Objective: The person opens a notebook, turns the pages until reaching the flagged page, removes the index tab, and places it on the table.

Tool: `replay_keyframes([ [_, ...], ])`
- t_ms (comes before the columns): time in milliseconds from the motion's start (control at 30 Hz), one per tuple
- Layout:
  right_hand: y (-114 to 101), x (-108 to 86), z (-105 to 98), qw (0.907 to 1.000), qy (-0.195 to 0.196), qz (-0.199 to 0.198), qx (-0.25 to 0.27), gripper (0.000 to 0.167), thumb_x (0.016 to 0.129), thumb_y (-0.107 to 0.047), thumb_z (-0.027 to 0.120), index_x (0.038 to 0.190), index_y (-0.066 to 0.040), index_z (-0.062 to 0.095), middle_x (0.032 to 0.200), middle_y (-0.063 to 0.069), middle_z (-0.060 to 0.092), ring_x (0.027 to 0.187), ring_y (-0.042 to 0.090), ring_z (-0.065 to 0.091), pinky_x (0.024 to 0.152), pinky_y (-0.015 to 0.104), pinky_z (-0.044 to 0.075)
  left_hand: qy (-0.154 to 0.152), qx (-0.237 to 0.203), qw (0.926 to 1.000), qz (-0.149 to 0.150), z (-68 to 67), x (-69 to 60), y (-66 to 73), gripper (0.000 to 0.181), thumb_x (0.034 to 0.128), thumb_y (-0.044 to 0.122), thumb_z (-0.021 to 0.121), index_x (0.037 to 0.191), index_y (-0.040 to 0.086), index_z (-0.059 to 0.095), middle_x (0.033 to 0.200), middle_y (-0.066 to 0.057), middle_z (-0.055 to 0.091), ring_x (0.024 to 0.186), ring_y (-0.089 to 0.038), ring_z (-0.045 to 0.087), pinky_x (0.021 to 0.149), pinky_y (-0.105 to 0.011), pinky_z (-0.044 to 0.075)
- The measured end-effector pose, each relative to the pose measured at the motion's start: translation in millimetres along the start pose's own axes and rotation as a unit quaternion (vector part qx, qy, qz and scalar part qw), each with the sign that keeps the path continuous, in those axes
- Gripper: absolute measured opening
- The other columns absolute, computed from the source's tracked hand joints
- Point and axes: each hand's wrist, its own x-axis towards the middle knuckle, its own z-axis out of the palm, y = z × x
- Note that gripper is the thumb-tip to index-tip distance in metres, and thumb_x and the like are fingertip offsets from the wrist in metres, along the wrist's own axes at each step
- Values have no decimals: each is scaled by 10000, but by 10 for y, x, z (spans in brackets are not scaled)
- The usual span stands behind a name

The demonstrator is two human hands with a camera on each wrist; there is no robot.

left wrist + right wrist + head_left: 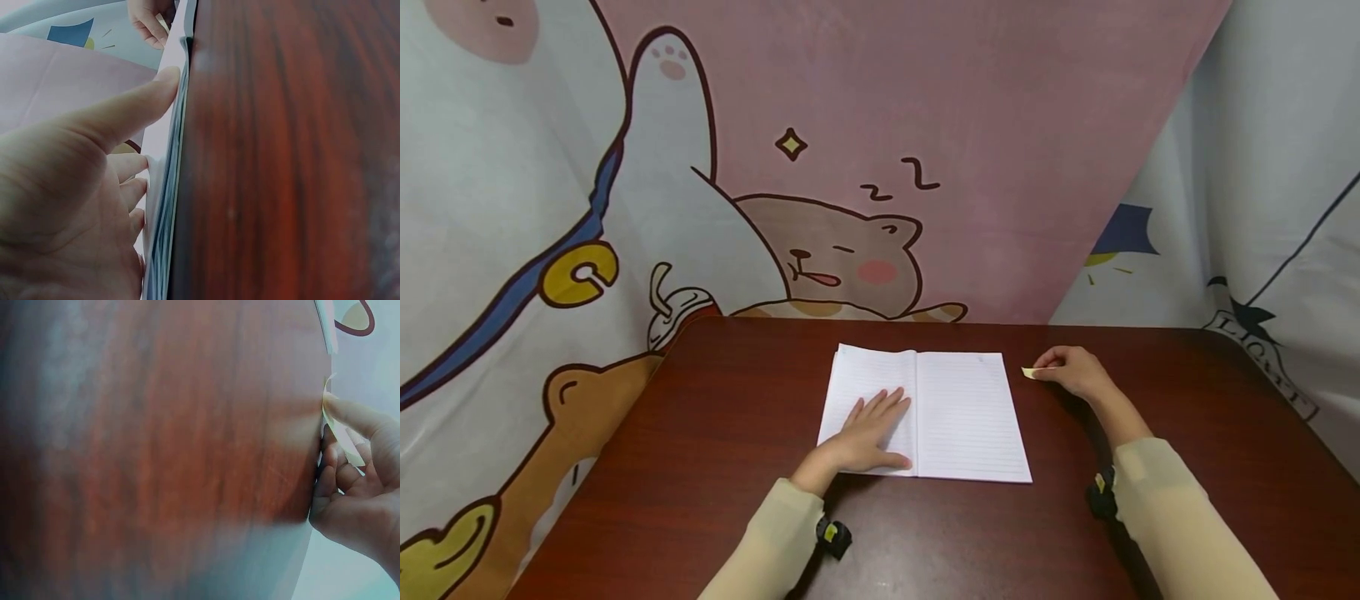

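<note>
An open notebook (966, 417) with lined white pages lies on the brown table. Spread over its left page is my left hand (868, 433), fingers straight and thumb near the centre fold. The left wrist view shows the left thumb (134, 106) resting along the notebook's page edges (167, 219). To the right of the notebook, apart from it, my right hand (1075, 371) pinches a small pale yellow paper strip (1028, 373) between thumb and fingers. Seen from the right wrist, the paper strip (340, 434) is thin and slightly curved, and the other fingers curl beneath it.
The dark brown wooden table (715, 450) stretches around the notebook on all sides. Behind it hangs a cartoon-printed cloth (1000, 167), with more cloth at the left and right. Both wrists carry a small black device, one of them the right wrist camera (1102, 493).
</note>
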Motion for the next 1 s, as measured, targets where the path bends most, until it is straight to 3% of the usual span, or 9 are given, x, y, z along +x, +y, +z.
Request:
replay_keyframes([
  [367,17,8,-7,10000,-74,-29,42,272,891,-189,733,1021,41,666,812,72,588,742,212,476,642,302,396,-56,29,10000,30,-61,-40,87,898,890,356,726,1586,79,230,1685,-95,135,1562,-324,70,1248,-573,18],
  [600,12,6,-22,9999,-124,29,5,316,934,-267,695,1045,29,675,905,122,662,788,214,514,670,288,411,-99,10,9999,120,-132,-83,165,884,891,333,725,1570,30,246,1672,-147,158,1548,-375,100,1229,-617,46],
  [833,-35,16,-6,9996,-155,125,-209,458,885,-437,730,1011,-4,651,829,59,608,775,201,502,648,291,401,-6,-37,10000,68,-65,-60,93,894,888,357,725,1583,75,238,1683,-96,144,1561,-324,76,1247,-576,20],
  [1000,-60,26,14,9994,-211,91,-272,434,872,-423,748,971,-22,617,748,24,543,717,190,478,622,297,390,2,-22,10000,36,-60,-55,93,893,888,352,728,1583,81,239,1683,-88,148,1562,-315,80,1249,-569,25],
])
